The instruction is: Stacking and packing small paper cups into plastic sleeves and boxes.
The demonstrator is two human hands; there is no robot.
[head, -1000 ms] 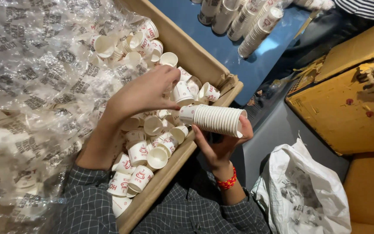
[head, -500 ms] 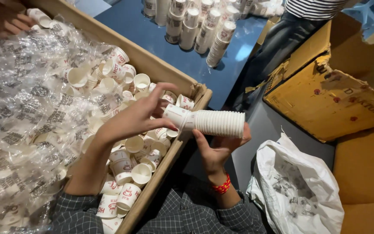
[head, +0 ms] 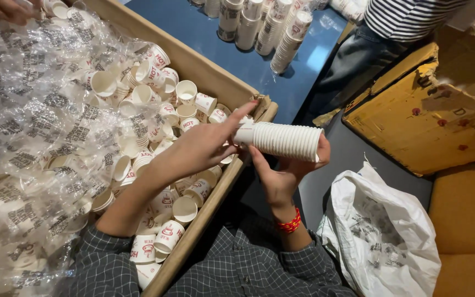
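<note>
Your right hand [head: 287, 176] is cupped under a sideways stack of nested white paper cups [head: 280, 141], palm up with the thumb and fingers wrapped round it, and your left hand [head: 210, 144] is pinching the stack's end right at the corner of the big cardboard box [head: 215, 82]. So both hands are close together and clamped on the same stack, which sits just over the box edge. Heads up on a couple of things: the stack is lying flat and only gripped near one end plus a cradle underneath, so if you squeeze unevenly it could bow and pop apart, and the outer cups would probably drop past the box rim toward the white plastic bag [head: 383, 236] rather than back in. Thin paper rims crush easily too if a cup goes in crooked. As for containers, the cardboard box is full of loose cups [head: 163, 118], white with red print, tumbled every which way, with a crinkly clear plastic liner [head: 34, 126] bunched over much of it. Upright stacks of cups [head: 259, 22] stand on the blue surface [head: 248, 71] beyond, next to another person in a striped top [head: 402, 16].
</note>
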